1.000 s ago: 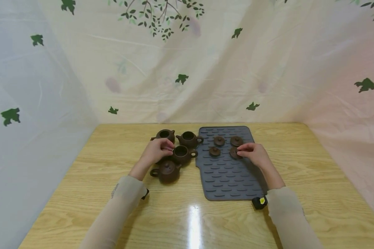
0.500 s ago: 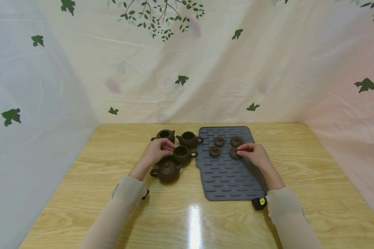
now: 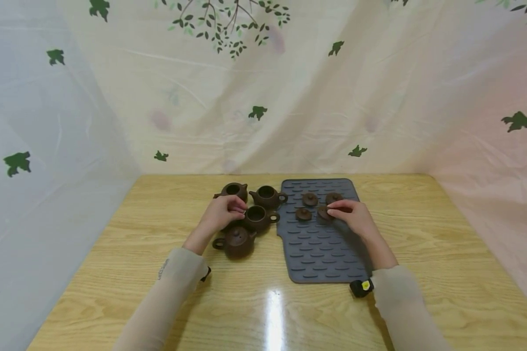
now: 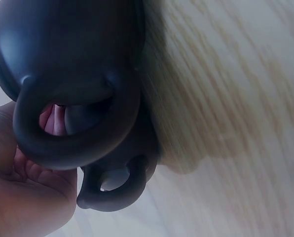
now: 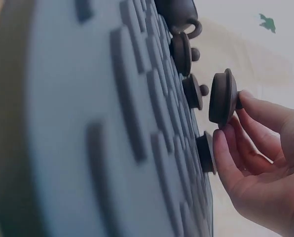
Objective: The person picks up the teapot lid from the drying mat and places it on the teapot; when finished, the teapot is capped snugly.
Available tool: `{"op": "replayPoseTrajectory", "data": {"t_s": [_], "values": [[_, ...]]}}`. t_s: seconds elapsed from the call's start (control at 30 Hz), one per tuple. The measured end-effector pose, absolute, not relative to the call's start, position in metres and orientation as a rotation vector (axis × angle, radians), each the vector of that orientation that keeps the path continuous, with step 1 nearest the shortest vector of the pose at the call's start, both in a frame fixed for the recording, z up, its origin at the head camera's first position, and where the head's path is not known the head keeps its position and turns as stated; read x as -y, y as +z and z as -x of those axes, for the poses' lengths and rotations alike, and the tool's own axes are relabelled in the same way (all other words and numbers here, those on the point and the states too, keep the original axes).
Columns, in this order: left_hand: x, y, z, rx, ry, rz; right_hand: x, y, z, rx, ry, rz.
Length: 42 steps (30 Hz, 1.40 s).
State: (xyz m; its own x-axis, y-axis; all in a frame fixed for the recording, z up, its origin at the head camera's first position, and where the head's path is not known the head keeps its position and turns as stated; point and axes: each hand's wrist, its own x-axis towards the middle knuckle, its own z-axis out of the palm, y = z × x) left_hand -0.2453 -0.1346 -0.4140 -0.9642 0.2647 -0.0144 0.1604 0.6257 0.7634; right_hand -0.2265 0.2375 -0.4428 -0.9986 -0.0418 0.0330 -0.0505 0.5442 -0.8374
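Note:
My left hand (image 3: 221,213) is at the left side of an uncovered brown teapot (image 3: 258,223), thumb and fingers closed in around its spout side. The hand hides the spout. In the left wrist view, a teapot handle (image 4: 78,145) covers part of the fingers. My right hand (image 3: 354,217) pinches a small round teapot lid (image 5: 221,98) by its knob. The right wrist view shows this lid raised off the grey mat (image 3: 316,253). Other lids lie knob-up on the mat, among them one at the back left (image 3: 310,199) and one nearer the front (image 3: 303,214).
A lidded teapot (image 3: 238,243) stands in front of the left hand. Two more uncovered teapots stand behind, one at the back left (image 3: 234,192) and one beside the mat (image 3: 268,197). A wooden table (image 3: 246,302) lies beneath, with a patterned cloth (image 3: 193,126) behind it.
The right hand has shifted a little to the left, lifting the lid off the mat. My left hand stays at the same teapot.

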Motion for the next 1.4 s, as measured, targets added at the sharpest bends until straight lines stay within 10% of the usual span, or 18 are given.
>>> {"op": "replayPoseTrajectory", "data": {"t_s": [1.4], "values": [[0.126,-0.41,0.23,-2.721,1.269,-0.294,-0.126,-0.423,0.226,2.605,1.645,-0.346]]}}
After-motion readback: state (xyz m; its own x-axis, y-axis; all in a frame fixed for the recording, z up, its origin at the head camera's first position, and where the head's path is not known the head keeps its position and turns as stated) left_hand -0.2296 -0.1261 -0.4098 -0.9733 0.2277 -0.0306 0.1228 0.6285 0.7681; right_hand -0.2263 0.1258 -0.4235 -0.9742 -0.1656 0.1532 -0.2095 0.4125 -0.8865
